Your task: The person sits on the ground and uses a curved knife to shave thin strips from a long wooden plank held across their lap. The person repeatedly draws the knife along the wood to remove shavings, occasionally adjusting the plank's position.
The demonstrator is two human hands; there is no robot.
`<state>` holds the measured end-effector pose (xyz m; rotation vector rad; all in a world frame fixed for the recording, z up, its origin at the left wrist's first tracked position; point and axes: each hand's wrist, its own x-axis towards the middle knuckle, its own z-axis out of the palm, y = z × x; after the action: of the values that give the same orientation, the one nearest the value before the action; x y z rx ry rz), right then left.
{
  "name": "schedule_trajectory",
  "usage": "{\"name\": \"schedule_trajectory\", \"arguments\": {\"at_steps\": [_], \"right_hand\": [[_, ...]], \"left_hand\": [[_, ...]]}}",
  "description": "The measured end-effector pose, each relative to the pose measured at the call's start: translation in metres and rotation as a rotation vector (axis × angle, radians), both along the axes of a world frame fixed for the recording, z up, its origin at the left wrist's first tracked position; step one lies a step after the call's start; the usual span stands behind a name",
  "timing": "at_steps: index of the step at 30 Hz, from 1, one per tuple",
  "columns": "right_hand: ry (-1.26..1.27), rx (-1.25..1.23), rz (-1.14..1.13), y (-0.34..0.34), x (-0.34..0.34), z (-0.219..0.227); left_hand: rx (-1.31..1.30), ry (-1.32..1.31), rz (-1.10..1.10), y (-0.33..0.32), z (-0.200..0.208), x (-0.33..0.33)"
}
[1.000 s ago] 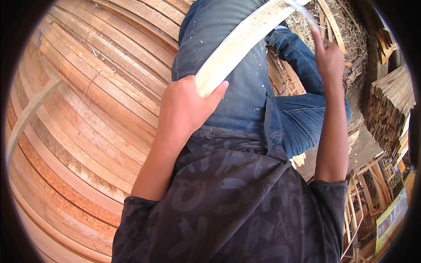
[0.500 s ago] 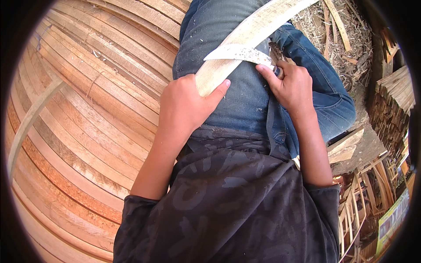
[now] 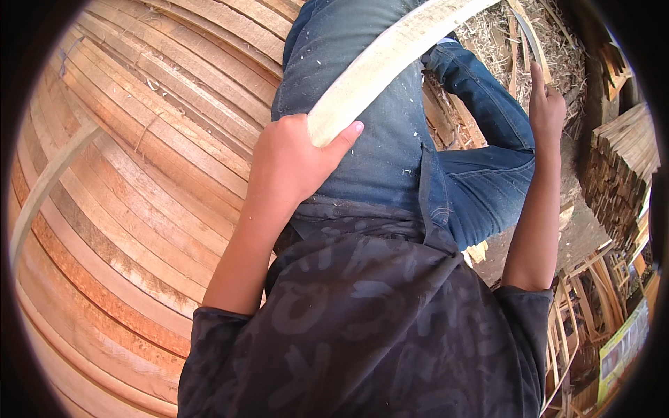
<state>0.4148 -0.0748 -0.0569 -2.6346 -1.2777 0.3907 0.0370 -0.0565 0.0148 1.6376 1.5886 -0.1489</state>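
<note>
My left hand point(image 3: 287, 155) is closed round the near end of a pale wooden slat point(image 3: 380, 66), its thumb lying along the edge. The slat slants up and to the right across my jeans point(image 3: 376, 157). Out to the far right, my right hand point(image 3: 547, 106) is wrapped round the handle of a curved knife point(image 3: 533, 38). The knife's blade points away from me over the shavings, apart from the slat. Its handle is hidden in my fingers.
Long wooden boards point(image 3: 139, 188) lie side by side on the left, with a bent strip point(image 3: 52, 181) across them. Wood shavings point(image 3: 484, 45) litter the ground at the far right. A stack of cut wood point(image 3: 620, 164) and a frame of thin sticks point(image 3: 592, 299) stand at the right.
My right hand has swung the knife off the slat, outward to the far right. My left hand keeps its grip on the slat, which has hardly moved.
</note>
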Motion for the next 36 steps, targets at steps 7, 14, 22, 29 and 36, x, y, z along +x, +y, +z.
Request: {"name": "schedule_trajectory", "arguments": {"at_steps": [7, 14, 22, 29, 36], "right_hand": [[0.273, -0.044, 0.212, -0.029, -0.121, 0.031], [0.133, -0.050, 0.394, -0.024, -0.153, 0.032], [-0.030, 0.029, 0.193, -0.009, -0.077, -0.011], [0.123, 0.017, 0.096, -0.022, -0.060, 0.009], [0.256, -0.094, 0.335, -0.035, -0.149, 0.038]], "left_hand": [[0.003, 0.044, 0.005, 0.000, 0.005, 0.006], [0.116, 0.104, -0.056, -0.003, 0.001, 0.004], [0.005, -0.040, -0.003, 0.003, 0.005, 0.001], [0.066, 0.011, -0.018, -0.001, 0.001, 0.002], [0.102, 0.104, -0.083, 0.001, 0.002, 0.001]]}}
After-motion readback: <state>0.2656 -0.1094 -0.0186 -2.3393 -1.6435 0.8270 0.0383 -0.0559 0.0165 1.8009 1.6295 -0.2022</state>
